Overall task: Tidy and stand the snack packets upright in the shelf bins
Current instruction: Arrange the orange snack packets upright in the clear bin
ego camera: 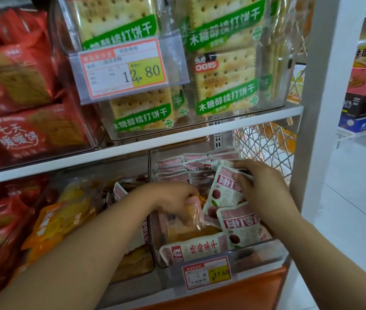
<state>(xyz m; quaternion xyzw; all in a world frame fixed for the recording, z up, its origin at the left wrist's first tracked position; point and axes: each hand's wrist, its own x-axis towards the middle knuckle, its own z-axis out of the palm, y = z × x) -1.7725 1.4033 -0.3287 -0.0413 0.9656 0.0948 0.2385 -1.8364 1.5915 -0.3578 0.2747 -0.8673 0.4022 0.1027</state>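
- Hands: left hand [177, 198] grips an orange packet [196, 222]; right hand [260, 184] pinches the top of a leaning pink packet [224, 191], both inside the clear bin [262, 253].
- Risk: pulling the orange packet out may knock the loosely leaning pink ones flat.

snack packets [225, 191] in lower bin [267, 253], price tag [206, 274] on its front, second bin [133, 265] left, cracker packs [224, 86] above
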